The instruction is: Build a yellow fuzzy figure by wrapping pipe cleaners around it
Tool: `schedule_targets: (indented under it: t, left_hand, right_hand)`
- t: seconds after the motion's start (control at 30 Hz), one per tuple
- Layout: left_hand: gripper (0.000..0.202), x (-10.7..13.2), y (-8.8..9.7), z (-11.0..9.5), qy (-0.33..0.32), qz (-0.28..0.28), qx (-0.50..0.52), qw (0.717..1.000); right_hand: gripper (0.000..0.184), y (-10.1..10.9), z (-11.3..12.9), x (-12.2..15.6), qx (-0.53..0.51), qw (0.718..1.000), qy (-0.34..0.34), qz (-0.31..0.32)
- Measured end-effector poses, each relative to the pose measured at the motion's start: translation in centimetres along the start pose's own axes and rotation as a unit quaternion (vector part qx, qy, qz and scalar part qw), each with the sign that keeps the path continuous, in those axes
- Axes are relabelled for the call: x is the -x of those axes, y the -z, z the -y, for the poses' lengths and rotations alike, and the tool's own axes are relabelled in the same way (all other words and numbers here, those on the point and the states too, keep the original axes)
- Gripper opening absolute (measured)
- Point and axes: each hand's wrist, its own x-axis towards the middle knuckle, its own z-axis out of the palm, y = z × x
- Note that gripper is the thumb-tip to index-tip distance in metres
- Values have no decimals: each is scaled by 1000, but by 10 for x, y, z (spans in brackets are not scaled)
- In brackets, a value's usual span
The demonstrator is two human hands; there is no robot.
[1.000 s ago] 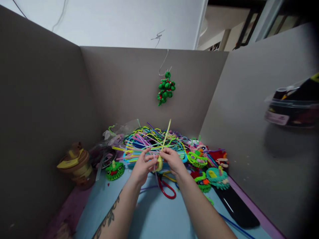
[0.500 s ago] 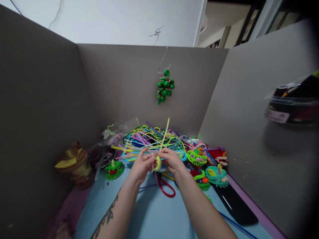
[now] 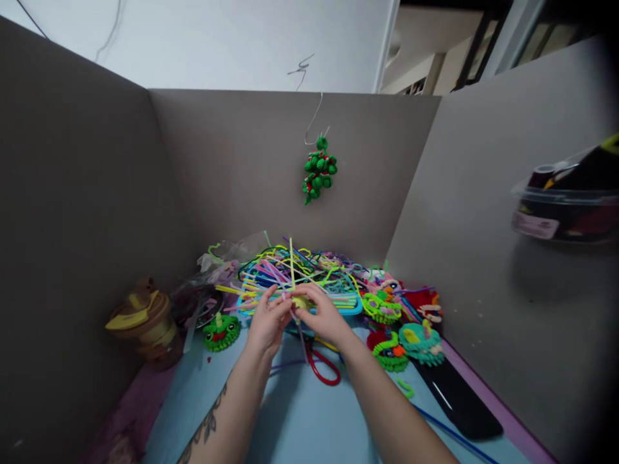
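My left hand [image 3: 267, 320] and my right hand [image 3: 325, 318] meet over the light blue mat [image 3: 300, 412], both pinching a small yellow pipe-cleaner coil [image 3: 302, 301]. A thin yellow pipe-cleaner end [image 3: 291, 264] sticks up from the coil. Behind my hands lies a pile of coloured pipe cleaners [image 3: 300, 274] in a blue tray. Red-handled scissors [image 3: 320, 365] lie on the mat just below my hands.
Finished fuzzy figures sit at the right [image 3: 420, 340] and a green frog-like one at the left [image 3: 221, 330]. A green and red ornament [image 3: 318, 171] hangs on the grey cardboard back wall. A brown and yellow pot [image 3: 144, 322] stands left. A black flat object [image 3: 454, 399] lies right.
The yellow stem has swung from leaning right to standing nearly upright and left. My hands rose a little and the coil turned between the fingers.
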Motion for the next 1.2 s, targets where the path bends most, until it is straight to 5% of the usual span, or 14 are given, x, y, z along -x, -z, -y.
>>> schedule_targets:
  t: [0.57, 0.9, 1.2]
  left_hand:
    - [66, 1, 1, 0, 21, 32, -3, 999]
    - [84, 4, -4, 3, -33, 34, -2, 999]
    - [61, 7, -9, -3, 24, -5, 39, 999]
  right_hand:
    - [25, 4, 5, 2, 49, 998, 37, -25]
    - [18, 6, 6, 2, 30, 998, 10, -45]
    - [23, 4, 5, 4, 56, 995, 60, -58]
